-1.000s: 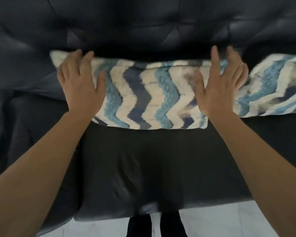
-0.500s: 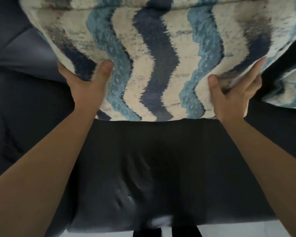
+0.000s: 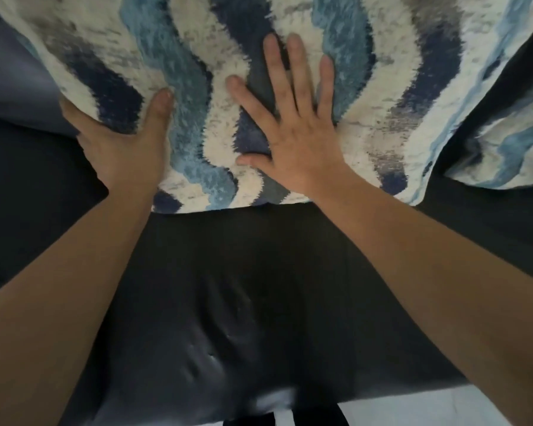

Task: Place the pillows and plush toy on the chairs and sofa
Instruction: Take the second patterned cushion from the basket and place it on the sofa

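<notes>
**Zigzag pillow under both hands at the back of the sofa seat**

Pillow (image 3: 173, 56), shaggy, with cream, light blue and navy zigzags, is filling the upper frame from 10 o'clock round to 2 o'clock. Its top edge is running out of view. Its lower edge is lying along the back of the dark sofa seat (image 3: 259, 287) and appears to be resting on it, though contact along the whole edge cannot be told.

Left hand (image 3: 126, 142), at about 10 o'clock from centre, is gripping the pillow's lower left corner. The thumb is lying on the front face, pointing toward 12 o'clock. The fingers are going behind the corner and are hidden.

Right hand (image 3: 299, 130), just above centre toward 12 o'clock, is lying flat on the pillow's front face. Its fingers are straight and spread and are grasping nothing. The palm is pressing on the pile near the lower edge.

Second pillow (image 3: 511, 155), in the same pattern, is showing at 3 o'clock, just beside the first. A narrow dark gap is separating their lower corners, and its right side is running out of frame.

Paler blue-grey upholstery (image 3: 13, 81) is showing at 9 o'clock, behind the gripped corner.

Both bare forearms are reaching in from 7 and 5 o'clock across the seat. Light floor (image 3: 443, 408) is showing at 5 o'clock beyond the seat's front edge
</notes>
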`<state>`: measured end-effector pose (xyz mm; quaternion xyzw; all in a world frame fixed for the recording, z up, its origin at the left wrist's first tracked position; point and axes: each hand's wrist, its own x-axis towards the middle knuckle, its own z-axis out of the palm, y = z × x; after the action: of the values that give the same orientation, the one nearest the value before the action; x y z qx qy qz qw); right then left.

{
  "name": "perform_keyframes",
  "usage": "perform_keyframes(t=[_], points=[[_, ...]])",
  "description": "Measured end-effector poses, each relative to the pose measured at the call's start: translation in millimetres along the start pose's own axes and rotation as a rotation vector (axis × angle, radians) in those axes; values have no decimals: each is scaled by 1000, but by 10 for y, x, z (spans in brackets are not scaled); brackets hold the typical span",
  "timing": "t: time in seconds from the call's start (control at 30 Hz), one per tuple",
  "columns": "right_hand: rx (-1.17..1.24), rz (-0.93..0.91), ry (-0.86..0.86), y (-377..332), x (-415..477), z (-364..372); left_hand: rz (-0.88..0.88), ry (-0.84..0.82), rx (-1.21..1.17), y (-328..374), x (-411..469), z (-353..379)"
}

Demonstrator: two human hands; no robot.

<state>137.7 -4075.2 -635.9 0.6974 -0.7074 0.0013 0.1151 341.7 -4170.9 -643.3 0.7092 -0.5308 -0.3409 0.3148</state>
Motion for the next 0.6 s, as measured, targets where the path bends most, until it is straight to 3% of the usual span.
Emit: perform_keyframes(t=[0.1,0.17,0.3,0.43,0.53,0.6], points=[[219,125,190,-186,-567,-65,218,94,115,-1,-277,-137],[270,322,241,-135,-1050,12,425,107,276,-166,-536,-218],[290,666,24,194,-1499,313,592,-171,653,-697,-720,-111],[411,644,-194,526,-1250,669,753,-205,713,-917,-417,133],[512,698,-108,527,-1194,675,757,-175,662,-934,-362,182],[615,895,-38,443,-1353,600,741,-140,642,-958,-427,110]])
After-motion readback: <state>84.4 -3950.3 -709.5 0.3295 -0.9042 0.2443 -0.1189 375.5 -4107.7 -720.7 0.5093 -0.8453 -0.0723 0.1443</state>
